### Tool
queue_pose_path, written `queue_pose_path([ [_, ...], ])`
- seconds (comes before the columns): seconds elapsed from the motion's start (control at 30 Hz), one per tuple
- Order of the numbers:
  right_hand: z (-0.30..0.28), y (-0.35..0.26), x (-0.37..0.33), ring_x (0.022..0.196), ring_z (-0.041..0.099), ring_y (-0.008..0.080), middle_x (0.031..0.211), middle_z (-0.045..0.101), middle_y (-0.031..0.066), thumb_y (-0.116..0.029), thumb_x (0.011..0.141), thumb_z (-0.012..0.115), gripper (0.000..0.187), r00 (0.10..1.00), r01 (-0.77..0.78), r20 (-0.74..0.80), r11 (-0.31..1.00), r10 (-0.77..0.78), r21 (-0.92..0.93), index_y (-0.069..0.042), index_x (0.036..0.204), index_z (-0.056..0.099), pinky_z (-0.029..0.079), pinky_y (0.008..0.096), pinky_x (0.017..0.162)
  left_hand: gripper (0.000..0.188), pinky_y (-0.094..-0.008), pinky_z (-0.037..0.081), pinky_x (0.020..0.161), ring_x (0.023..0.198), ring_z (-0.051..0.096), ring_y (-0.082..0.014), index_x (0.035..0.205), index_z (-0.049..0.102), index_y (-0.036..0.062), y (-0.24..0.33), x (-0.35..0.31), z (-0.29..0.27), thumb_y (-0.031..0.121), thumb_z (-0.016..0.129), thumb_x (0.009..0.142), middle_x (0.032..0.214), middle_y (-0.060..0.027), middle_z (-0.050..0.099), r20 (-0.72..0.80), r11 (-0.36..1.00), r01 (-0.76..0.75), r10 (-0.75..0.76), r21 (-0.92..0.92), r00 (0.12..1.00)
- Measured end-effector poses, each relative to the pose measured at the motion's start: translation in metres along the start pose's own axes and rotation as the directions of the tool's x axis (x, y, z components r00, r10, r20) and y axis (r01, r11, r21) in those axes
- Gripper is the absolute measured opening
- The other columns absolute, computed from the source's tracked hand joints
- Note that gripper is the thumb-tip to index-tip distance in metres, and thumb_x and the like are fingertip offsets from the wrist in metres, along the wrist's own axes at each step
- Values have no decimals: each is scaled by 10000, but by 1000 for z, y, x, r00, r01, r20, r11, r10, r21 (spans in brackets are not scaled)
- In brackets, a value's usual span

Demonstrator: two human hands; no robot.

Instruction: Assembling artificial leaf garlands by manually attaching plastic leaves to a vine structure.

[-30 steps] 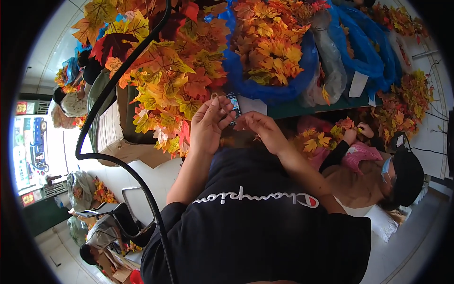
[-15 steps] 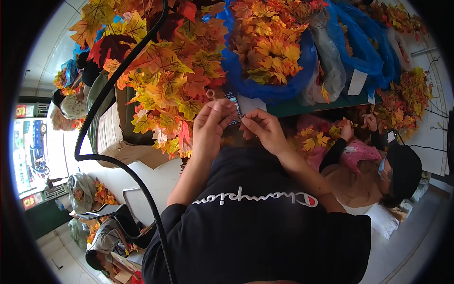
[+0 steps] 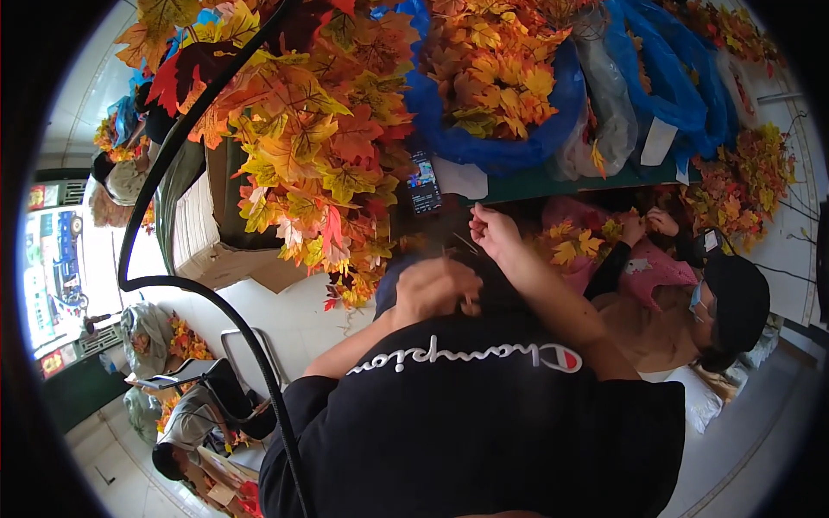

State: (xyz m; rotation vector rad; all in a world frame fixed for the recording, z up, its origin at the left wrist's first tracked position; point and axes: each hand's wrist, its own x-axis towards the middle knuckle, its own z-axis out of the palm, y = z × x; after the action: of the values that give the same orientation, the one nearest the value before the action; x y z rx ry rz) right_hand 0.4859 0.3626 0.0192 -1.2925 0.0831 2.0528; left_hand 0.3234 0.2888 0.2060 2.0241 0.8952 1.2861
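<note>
My right hand (image 3: pixel 496 233) is raised in front of the table edge, thumb and fingertips pinched together. Just beside those fingertips shows a thin pale strand (image 3: pixel 466 244), like a stem or wire; what the pinch holds is too small to make out. Close to my shirt, my left hand (image 3: pixel 439 287) is smeared by motion, and its fingers do not show clearly. A phone (image 3: pixel 423 183) with a lit screen lies on the table beyond both hands. To its left hangs a large mass of artificial maple leaves (image 3: pixel 319 147) in orange, yellow and red.
A blue plastic bag (image 3: pixel 527 151) full of leaves stands on the green table (image 3: pixel 570 187), with a white paper (image 3: pixel 462 178) beside the phone. A black cable (image 3: pixel 142 233) curves down the left. At right sits a co-worker in a black cap (image 3: pixel 738 298); a cardboard box (image 3: pixel 250 268) stands left.
My left hand has come down toward my shirt, away from the right hand. My right hand has shifted slightly right. The phone is uncovered; the brown ring by my left fingers no longer shows.
</note>
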Motion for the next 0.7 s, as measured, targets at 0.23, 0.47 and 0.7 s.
queue_pose_path([
  [0.23, -18, 4, -1, 568, 580, 93, 708, 644, 37, -125, 786, 715, 147, 899, 427, 386, 615, -207, -663, -2, 841, 656, 473, 233, 552, 167, -242, 475, 761, 785, 618, -138, 935, 597, -61, -25, -14, 13, 63, 486, 936, 859, -89, 642, -189, 717, 547, -665, -431, 723],
  [0.47, 27, -14, -27, 676, 575, 70, 801, 613, 26, -120, 848, 639, 177, 680, 722, 657, 455, -325, -522, -14, 966, 562, 458, 201, 622, 206, -227, 473, 741, 756, 599, -112, 986, 580, -58, -32, -17, 8, 127, 496, 950, 834, -78, 634, -215, 648, 595, -741, -476, 636],
  [0.7, 89, -27, -117, 723, 588, 94, 803, 627, 50, -118, 848, 638, 136, 577, 816, 758, 186, -304, -547, -5, 907, 591, 474, 241, 681, 241, -216, 475, 728, 730, 586, -101, 1066, 576, -48, -43, -24, -2, 149, 498, 952, 841, -47, 621, -241, 705, 641, -707, -302, 665],
])
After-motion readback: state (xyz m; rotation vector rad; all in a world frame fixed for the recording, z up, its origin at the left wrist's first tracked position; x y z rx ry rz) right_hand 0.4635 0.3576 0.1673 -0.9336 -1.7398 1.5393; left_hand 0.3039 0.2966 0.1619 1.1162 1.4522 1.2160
